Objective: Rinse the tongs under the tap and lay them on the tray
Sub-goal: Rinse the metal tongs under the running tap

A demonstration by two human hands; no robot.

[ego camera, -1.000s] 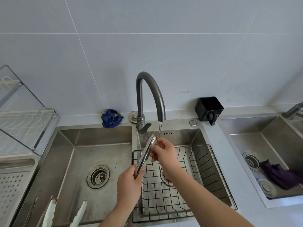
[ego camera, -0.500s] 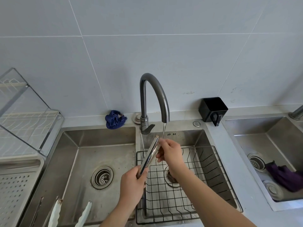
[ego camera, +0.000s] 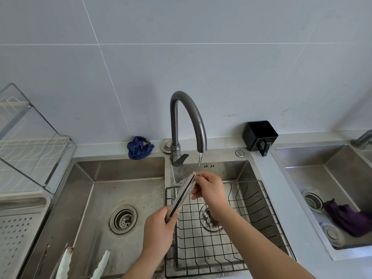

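Metal tongs (ego camera: pixel 182 195) are held slanted over the right basin, tips up under a thin stream of water from the dark curved tap (ego camera: pixel 188 121). My left hand (ego camera: pixel 159 230) grips their handle end. My right hand (ego camera: pixel 210 188) pinches the toothed tips with fingers and thumb, right where the water lands. A perforated grey tray (ego camera: pixel 14 228) lies at the far left beside the sink.
A black wire basket (ego camera: pixel 251 200) sits in the right basin. More tongs with white tips (ego camera: pixel 66 260) lie in the left basin (ego camera: pixel 94 198). A blue cloth (ego camera: pixel 138 148), black cup (ego camera: pixel 259 135), clear dish rack (ego camera: pixel 30 150) and second sink with purple cloth (ego camera: pixel 350 218) surround.
The hands and tongs stay under the stream with little relative motion; my right fingers shift slightly along the tips. The view has drifted a bit.
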